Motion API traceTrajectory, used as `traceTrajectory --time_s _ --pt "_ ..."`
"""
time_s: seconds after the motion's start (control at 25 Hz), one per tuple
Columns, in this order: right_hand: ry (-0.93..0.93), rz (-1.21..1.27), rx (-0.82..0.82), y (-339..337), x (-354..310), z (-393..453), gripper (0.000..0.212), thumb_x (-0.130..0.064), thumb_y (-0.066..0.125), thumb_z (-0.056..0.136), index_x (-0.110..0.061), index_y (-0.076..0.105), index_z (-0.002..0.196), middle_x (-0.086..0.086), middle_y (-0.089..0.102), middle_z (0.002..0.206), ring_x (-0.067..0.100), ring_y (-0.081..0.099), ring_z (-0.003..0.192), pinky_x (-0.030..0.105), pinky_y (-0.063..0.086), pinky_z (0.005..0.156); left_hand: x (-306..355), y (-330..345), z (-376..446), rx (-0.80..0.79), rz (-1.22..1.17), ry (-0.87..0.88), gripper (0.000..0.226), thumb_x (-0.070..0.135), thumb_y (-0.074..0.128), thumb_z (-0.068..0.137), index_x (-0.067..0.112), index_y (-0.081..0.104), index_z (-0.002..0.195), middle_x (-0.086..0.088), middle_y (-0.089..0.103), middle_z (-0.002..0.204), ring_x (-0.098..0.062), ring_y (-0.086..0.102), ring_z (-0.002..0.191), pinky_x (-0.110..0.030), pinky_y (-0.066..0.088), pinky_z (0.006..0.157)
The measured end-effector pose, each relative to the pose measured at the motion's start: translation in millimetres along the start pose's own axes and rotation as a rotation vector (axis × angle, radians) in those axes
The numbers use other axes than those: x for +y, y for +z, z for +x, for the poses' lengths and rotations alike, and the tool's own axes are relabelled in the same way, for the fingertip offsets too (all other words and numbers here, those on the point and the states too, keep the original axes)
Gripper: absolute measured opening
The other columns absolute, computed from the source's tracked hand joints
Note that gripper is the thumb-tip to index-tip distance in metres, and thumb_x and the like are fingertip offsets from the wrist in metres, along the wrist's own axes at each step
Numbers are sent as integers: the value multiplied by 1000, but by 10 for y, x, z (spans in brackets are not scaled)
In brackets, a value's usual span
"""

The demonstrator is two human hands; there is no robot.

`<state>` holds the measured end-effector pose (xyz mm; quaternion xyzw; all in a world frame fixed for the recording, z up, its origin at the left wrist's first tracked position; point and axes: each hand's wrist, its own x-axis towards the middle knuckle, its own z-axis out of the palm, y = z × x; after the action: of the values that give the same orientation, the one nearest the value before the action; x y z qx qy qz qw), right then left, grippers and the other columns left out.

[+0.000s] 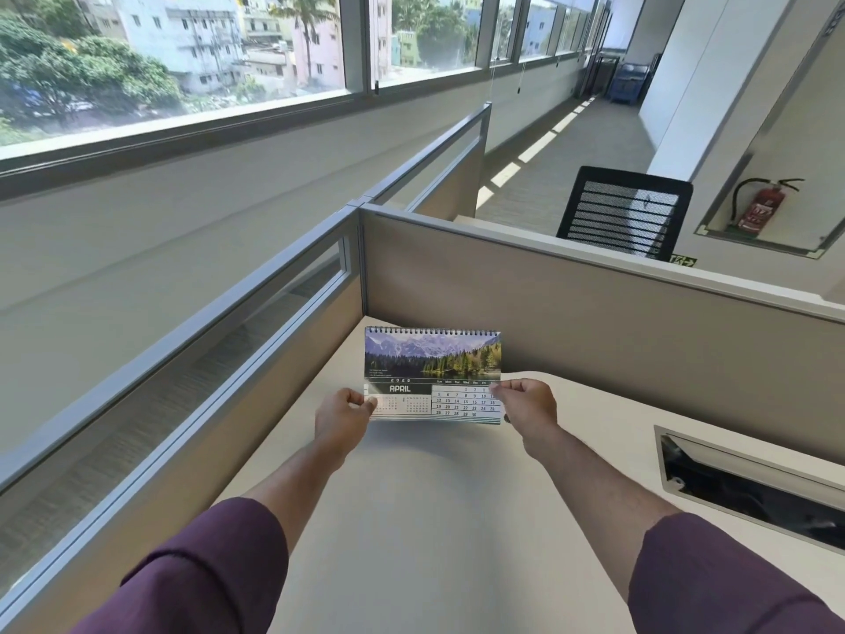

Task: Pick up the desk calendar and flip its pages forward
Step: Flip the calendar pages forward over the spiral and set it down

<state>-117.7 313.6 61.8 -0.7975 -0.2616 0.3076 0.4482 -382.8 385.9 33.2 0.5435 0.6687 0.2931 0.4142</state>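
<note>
Holding the desk calendar (432, 375) upright above the far part of the pale table (411, 519), I grip it by its 2 lower corners. My left hand (342, 418) has its fingers (368, 406) pinched together on the lower left corner, beside the small printed grids. My right hand (530, 407) has its fingers (498, 392) clamped on the lower right edge, touching the date grid. The page facing me shows APRIL under a mountain lake photo, with the spiral binding along the top. Behind it stands the beige partition (594, 322).
</note>
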Motion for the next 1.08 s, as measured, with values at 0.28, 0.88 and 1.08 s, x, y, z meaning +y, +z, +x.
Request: traceTrajectory --time_s 0.28,0.88,1.08 --pt "154 393 -180 -179 -332 -134 9 -18 71 90 -9 70 87 8 75 74 17 70 56 26 58 48 23 -129 -148 -117 -212 -4 56 55 32 103 16 68 87 -6 72 91 -23 64 80 -33 48 71" --pt "-43 593 -358 -167 -831 0 54 -50 47 104 -43 30 155 -6 75 127 22 73 63 36 62 63 146 -69 26 -88 -265 -54 37 44 37 105 13 57 105 -9 68 113 -30 64 104 -48 52 92" --pt "-103 324 -327 -39 -626 52 57 -40 55 103 -37 35 156 -11 61 143 19 71 59 39 57 75 103 46 81 -82 -190 -54 28 38 48 103 13 59 108 -10 69 115 -26 62 103 -43 51 92"
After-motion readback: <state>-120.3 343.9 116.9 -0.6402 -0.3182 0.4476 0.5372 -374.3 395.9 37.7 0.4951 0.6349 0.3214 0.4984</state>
